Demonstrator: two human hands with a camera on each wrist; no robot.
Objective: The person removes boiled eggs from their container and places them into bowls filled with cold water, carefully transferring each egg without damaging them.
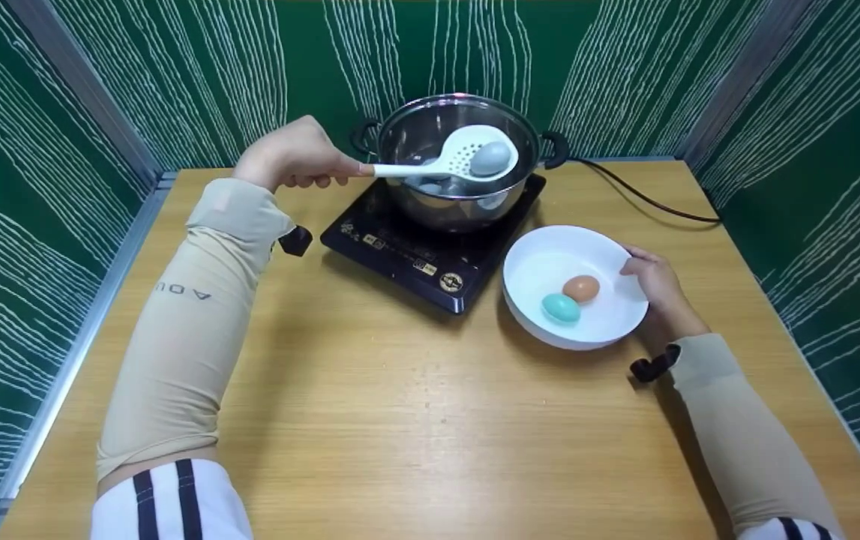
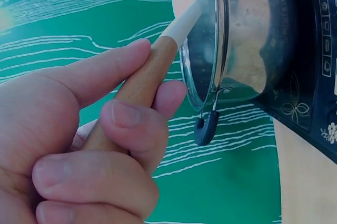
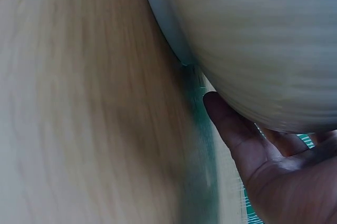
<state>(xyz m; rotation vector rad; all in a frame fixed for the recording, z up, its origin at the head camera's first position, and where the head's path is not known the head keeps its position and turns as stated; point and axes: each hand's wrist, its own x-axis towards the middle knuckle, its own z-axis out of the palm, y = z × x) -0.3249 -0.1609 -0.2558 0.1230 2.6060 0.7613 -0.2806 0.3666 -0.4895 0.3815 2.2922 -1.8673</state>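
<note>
Over the steel pot (image 1: 441, 214), here is the slotted spoon (image 1: 437, 167), its white bowl-end level with the pot's mouth in the head view and a pale blue-grey egg (image 1: 491, 159) sitting right in it! The left hand (image 1: 291, 154) has it, fingers curled around the wooden handle (image 2: 145, 74), thumb and fingers wrapping the grip in the left wrist view, and the white shaft running out across the pot's near-left rim. Whether the shaft touches that rim, I cannot tell. Down inside the pot, pale rounded shapes show beneath the spoon, too unclear to name.

Across to the right hand (image 1: 654, 281), and it grips the white bowl (image 1: 538, 259) by its right side, thumb over the rim, fingers reaching under the outer wall. Two eggs lie in that bowl, side by side: the brown egg (image 1: 581, 288) toward the back, the turquoise egg (image 1: 561, 307) just in front and to the left.

The pot stands on a black induction cooker (image 1: 407, 262), set at an angle on the wooden table (image 1: 415, 420), with the bowl just beside its right corner. A dark cord (image 1: 647, 199) runs off behind to the right, green walls (image 1: 197, 82) with white streaks rise all round, and beige sleeves (image 1: 190, 322) cover both forearms.
</note>
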